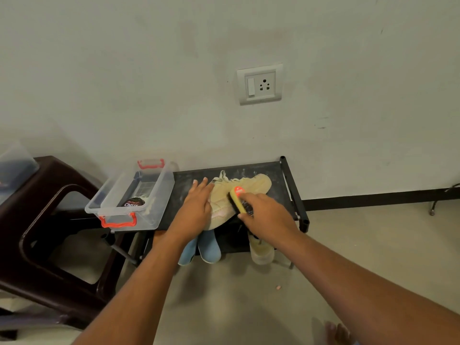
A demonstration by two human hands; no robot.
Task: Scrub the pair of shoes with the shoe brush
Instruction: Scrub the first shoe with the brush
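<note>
Against the pale wall point(149, 70), the beige sneaker point(256, 183) lies on the black shoe rack point(281, 170), pinned by the straight fingers of the left hand point(196, 210), while the right hand point(268, 215) grips the yellow shoe brush point(236, 199) against it; short, firm strokes should serve.

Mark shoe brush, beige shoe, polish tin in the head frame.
shoe brush point(237, 200): head view, yellow back.
beige shoe point(258, 183): head view, upper's right end.
polish tin point(134, 202): head view, lid label.

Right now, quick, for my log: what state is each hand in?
Left hand: open, fingers straight, pressing on the beige shoe.
Right hand: closed around the yellow brush.
</note>
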